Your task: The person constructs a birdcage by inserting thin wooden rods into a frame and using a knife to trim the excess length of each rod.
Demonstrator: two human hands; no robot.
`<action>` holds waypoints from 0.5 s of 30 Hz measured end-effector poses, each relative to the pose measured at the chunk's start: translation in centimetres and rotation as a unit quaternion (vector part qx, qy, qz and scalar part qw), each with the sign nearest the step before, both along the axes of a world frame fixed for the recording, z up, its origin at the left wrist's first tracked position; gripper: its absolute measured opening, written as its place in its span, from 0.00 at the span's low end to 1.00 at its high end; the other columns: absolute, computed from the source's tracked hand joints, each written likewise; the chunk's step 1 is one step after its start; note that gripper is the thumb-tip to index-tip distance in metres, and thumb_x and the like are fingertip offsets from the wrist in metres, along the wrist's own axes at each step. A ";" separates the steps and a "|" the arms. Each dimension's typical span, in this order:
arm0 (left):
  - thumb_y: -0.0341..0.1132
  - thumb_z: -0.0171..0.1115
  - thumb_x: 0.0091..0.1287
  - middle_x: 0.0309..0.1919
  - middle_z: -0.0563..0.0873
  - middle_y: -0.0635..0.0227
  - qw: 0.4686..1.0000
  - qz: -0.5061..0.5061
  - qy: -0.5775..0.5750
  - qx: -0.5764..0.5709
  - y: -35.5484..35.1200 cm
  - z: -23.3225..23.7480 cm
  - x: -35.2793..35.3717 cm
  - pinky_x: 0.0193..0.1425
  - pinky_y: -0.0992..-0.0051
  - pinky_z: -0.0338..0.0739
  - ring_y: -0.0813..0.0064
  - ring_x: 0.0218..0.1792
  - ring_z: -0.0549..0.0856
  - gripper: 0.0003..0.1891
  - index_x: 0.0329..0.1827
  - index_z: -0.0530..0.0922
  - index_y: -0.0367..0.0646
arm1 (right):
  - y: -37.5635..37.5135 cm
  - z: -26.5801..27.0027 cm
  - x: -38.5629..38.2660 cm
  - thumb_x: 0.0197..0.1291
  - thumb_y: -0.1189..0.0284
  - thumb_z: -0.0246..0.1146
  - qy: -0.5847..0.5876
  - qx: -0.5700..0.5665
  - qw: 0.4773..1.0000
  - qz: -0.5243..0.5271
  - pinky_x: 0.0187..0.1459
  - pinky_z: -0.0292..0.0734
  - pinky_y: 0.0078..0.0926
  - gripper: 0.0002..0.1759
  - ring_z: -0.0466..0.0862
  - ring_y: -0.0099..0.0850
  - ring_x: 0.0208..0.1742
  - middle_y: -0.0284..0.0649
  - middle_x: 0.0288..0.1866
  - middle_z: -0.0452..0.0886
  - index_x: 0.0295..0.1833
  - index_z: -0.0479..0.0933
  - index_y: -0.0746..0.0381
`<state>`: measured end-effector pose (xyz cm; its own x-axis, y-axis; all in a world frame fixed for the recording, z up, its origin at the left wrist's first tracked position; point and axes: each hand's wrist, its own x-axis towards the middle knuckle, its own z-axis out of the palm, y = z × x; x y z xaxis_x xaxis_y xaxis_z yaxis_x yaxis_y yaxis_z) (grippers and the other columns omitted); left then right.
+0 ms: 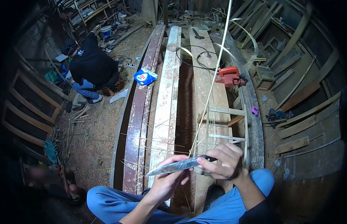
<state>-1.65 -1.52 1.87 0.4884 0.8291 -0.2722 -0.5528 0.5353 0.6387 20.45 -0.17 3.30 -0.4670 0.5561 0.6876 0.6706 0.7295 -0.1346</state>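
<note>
My right hand (pixel 223 161) is wrapped around the dark handle of a knife (pixel 177 166), its broad, mottled blade pointing left. Behind the blade, my left hand (pixel 167 183) is closed with its palm turned up. A long, pale, thin strip (pixel 212 89), like split bamboo or cane, rises from between the hands toward the top of the view. Its lower end seems gripped by my left fingers, though the blade partly hides them. Several thin strips (pixel 158 143) lie loose across the planks beyond my left hand.
Long planks (pixel 164 112) covered in shavings run away from me. On them are a small wooden frame (pixel 227 142), a red power tool (pixel 230 77) and a blue packet (pixel 145 76). A pink tape measure (pixel 255 111) lies right. Another person (pixel 92 61) crouches at left; one more sits lower left.
</note>
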 end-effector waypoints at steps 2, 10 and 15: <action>0.25 0.54 0.76 0.40 0.83 0.63 0.999 -0.008 -0.016 -0.033 -0.1 -0.1 -0.2 0.34 0.82 0.71 0.80 0.34 0.79 0.14 0.62 0.74 0.36 | -0.1 0.1 -0.1 0.57 0.62 0.72 0.001 -0.001 1.000 0.001 0.25 0.66 0.21 0.18 0.77 0.22 0.25 0.27 0.31 0.79 0.53 0.81 0.45; 0.29 0.59 0.74 0.35 0.81 0.66 0.999 -0.035 0.032 0.005 -0.4 -0.2 0.2 0.32 0.84 0.64 0.86 0.27 0.71 0.21 0.69 0.72 0.41 | -0.2 0.0 -0.3 0.56 0.64 0.72 0.023 -0.005 1.000 0.008 0.24 0.67 0.19 0.19 0.77 0.21 0.25 0.27 0.31 0.79 0.54 0.81 0.43; 0.28 0.59 0.74 0.35 0.81 0.67 1.000 -0.026 0.007 0.000 -0.5 -0.5 0.1 0.32 0.84 0.64 0.85 0.29 0.72 0.20 0.68 0.74 0.40 | 0.0 0.3 -0.1 0.57 0.62 0.72 0.014 -0.006 1.000 0.015 0.24 0.66 0.19 0.17 0.76 0.20 0.25 0.26 0.31 0.79 0.53 0.81 0.43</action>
<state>-1.59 -2.00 1.35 0.5272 0.8025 -0.2795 -0.5156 0.5635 0.6455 20.40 -0.12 3.56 -0.4632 0.5505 0.6945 0.6446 0.7471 -0.1623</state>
